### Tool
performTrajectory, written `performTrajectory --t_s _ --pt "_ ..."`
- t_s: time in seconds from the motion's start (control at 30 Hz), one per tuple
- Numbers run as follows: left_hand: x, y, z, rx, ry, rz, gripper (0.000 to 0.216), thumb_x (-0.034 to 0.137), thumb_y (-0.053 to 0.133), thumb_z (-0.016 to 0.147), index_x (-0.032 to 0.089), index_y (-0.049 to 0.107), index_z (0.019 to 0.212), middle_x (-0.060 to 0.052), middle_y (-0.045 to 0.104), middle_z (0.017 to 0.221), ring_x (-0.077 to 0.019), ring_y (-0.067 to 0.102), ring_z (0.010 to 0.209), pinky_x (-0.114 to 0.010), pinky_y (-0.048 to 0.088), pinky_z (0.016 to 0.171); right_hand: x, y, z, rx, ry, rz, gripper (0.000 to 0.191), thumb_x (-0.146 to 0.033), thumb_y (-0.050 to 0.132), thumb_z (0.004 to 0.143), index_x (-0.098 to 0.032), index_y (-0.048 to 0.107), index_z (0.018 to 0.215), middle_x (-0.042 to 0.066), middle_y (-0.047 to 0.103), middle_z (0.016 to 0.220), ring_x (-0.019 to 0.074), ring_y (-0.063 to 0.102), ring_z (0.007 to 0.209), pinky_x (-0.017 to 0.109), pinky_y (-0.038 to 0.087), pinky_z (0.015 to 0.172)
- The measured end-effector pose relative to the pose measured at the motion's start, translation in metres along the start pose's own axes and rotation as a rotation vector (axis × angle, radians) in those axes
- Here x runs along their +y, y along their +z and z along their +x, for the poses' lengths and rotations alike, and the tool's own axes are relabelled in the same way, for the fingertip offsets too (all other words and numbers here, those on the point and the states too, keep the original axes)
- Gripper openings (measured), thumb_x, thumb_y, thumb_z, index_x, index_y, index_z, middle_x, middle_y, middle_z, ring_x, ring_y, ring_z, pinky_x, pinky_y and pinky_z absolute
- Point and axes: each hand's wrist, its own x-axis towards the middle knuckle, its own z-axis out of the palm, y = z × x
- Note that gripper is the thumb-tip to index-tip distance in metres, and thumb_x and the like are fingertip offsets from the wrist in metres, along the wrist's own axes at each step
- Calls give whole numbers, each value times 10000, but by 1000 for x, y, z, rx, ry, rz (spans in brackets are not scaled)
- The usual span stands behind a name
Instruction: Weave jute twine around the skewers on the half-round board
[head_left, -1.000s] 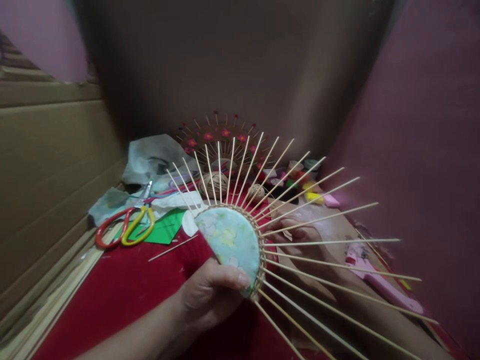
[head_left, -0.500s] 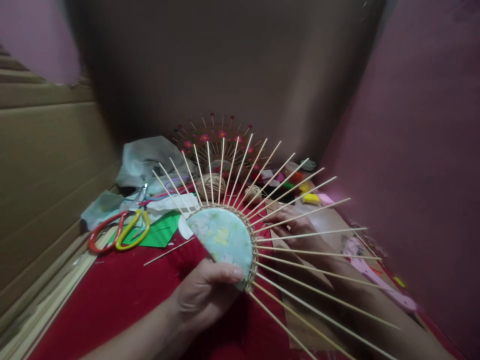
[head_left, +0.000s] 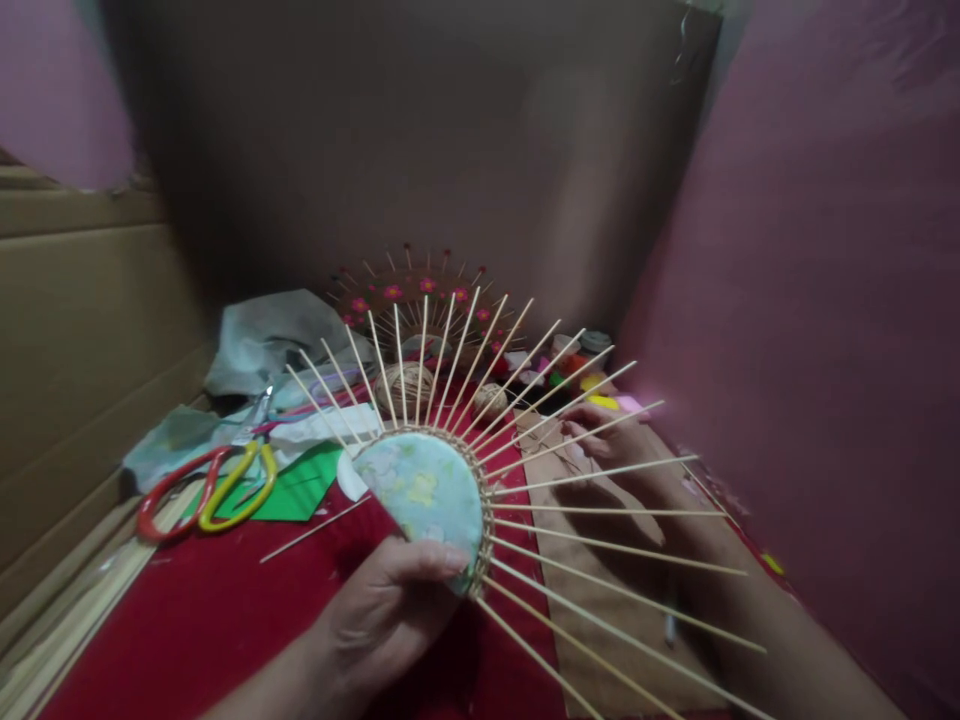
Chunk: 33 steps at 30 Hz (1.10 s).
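Observation:
My left hand (head_left: 401, 595) grips a half-round fan frame by its lower right corner, thumb on top and fingers underneath. Its half-disc (head_left: 420, 490) is covered in pale blue floral cloth. Thin wooden sticks (head_left: 592, 475) radiate from the curved edge, where a row of brown twine weaving (head_left: 486, 500) runs round their bases. Beyond the sticks on the right, my right hand (head_left: 611, 430) is closed, its fingertips pinched on a thin strand of twine (head_left: 536, 430). Sticks partly cover this hand.
Scissors (head_left: 206, 490) with red and yellow handles lie left on green paper (head_left: 300, 485). Twine balls (head_left: 403, 390) sit behind the frame, before a flower-decorated fan piece (head_left: 427, 287). Brown board (head_left: 592, 580) lies on the red cloth (head_left: 187, 630). Cardboard (head_left: 82, 320) walls the left side.
My right hand has moved outward to the right, away from the half-disc. My left hand keeps its hold on the frame. The whole view has shifted slightly.

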Motion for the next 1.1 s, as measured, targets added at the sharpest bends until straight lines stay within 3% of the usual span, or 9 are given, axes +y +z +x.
performTrajectory --t_s 0.2,0.43,0.7,0.87,1.1 --pt "2 1 0 4 -10 26 168 -61 546 558 65 645 607 -90 655 619 -161 594 581 -275 483 615 13 -14 9 41 46 -5 155 -269 566 755 -161 669 799 27 644 669 122 543 536 249 427 512" --pt "2 1 1 26 -9 8 191 -74 565 544 86 632 623 -65 653 638 -150 598 601 -269 492 647 17 -16 8 347 56 -3 162 -312 576 760 -182 648 826 37 641 788 158 597 730 303 473 676" --pt "-2 0 3 53 -41 23 191 -94 547 559 74 630 599 -59 650 634 -141 589 564 -261 491 603 -17 -16 8 597 58 301 158 -281 597 755 -172 639 862 -12 611 637 96 552 515 228 454 482" --pt "-2 0 2 60 -57 61 159 -76 555 566 64 631 556 -57 618 551 -138 565 512 -258 481 564 -21 -14 8 632 53 278 126 -260 591 762 -173 631 844 -14 618 634 91 565 531 219 447 495" --pt "-2 0 1 73 -57 30 204 -100 541 591 81 632 619 -53 647 638 -135 589 573 -263 489 639 -14 -14 6 641 66 264 133 -265 578 766 -178 630 852 -9 614 649 102 564 540 234 459 493"
